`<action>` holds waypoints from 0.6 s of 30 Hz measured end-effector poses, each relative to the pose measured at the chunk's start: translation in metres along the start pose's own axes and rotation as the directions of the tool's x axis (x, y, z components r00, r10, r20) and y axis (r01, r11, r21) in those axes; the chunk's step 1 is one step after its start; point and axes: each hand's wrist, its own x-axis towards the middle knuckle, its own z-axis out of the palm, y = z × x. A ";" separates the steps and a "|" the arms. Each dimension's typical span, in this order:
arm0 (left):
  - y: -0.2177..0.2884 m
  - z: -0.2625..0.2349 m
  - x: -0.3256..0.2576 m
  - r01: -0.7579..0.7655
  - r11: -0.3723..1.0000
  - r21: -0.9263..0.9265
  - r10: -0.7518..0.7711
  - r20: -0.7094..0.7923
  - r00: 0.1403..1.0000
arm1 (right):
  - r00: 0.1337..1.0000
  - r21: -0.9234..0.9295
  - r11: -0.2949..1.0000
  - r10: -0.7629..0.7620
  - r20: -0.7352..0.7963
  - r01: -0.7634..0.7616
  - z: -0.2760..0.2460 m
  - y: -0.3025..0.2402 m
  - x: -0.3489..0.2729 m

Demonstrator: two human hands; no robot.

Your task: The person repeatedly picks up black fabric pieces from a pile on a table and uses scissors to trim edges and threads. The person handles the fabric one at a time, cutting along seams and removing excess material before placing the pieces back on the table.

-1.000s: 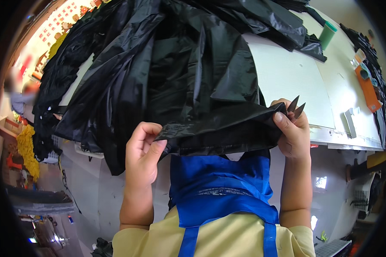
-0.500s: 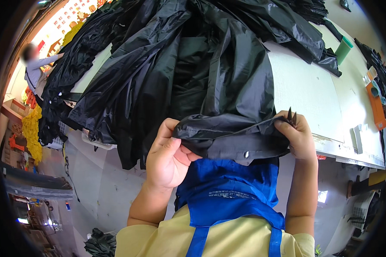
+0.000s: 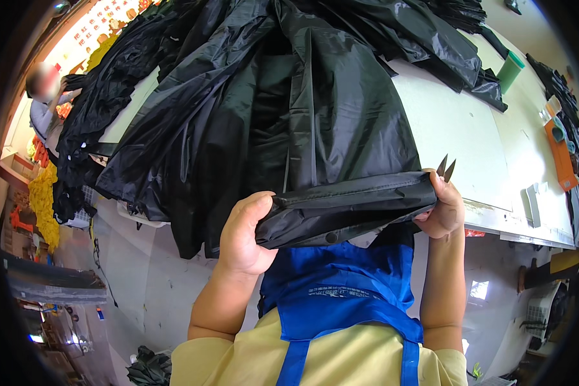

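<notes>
A white tabletop (image 3: pixel 460 122) fills the upper half of the view, and most of it lies under a heap of glossy black garments (image 3: pixel 193 83) that spills over its near and left edges. The garment in hand, a black jacket (image 3: pixel 315 116) of thin shiny fabric, drapes from the middle of the heap down to the near edge, where its hem (image 3: pixel 344 207) is folded into a thick band stretched sideways between the two hands. A small round snap shows on the underside of that band, near its middle.

The left hand (image 3: pixel 244 235) is closed around the left end of the band, thumb on top and fingers curled beneath it. The right hand (image 3: pixel 442 209) is clenched on the right end, and also holds a pair of small thread snips (image 3: pixel 446 167), whose two pointed blades stick up above the fist, slightly parted. Both hands hold the band just off the tabletop's near edge, above the person's blue apron (image 3: pixel 341 289) and yellow shirt (image 3: pixel 251 360).

More black fabric lies along the far edge. To the right, on bare tabletop well apart from the hands, stand a green cylinder-shaped container (image 3: pixel 509 71), an orange flat tool (image 3: pixel 560 154) and a small grey object (image 3: pixel 534 204) near the edge. Nothing lies between the hands and the band. At far left another person (image 3: pixel 42 106) works beside yellow cloth (image 3: pixel 42 206).
</notes>
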 end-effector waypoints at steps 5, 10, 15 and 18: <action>-0.008 -0.002 0.004 0.067 0.983 -0.171 -0.068 0.000 0.998 | 0.997 0.098 0.995 -0.007 -0.081 0.015 -0.002 0.005 -0.002; -0.004 0.012 0.007 -0.116 0.980 0.164 0.098 0.119 0.988 | 0.993 0.060 0.991 -0.122 0.000 0.122 0.018 0.004 -0.010; -0.002 0.017 0.001 -0.207 0.933 0.294 0.195 0.070 0.978 | 0.984 0.073 0.984 -0.167 0.067 0.162 0.016 0.003 -0.020; -0.010 0.016 -0.005 -0.282 0.898 0.338 0.259 0.114 0.959 | 0.978 0.196 0.965 -0.193 0.084 0.173 0.017 0.008 -0.023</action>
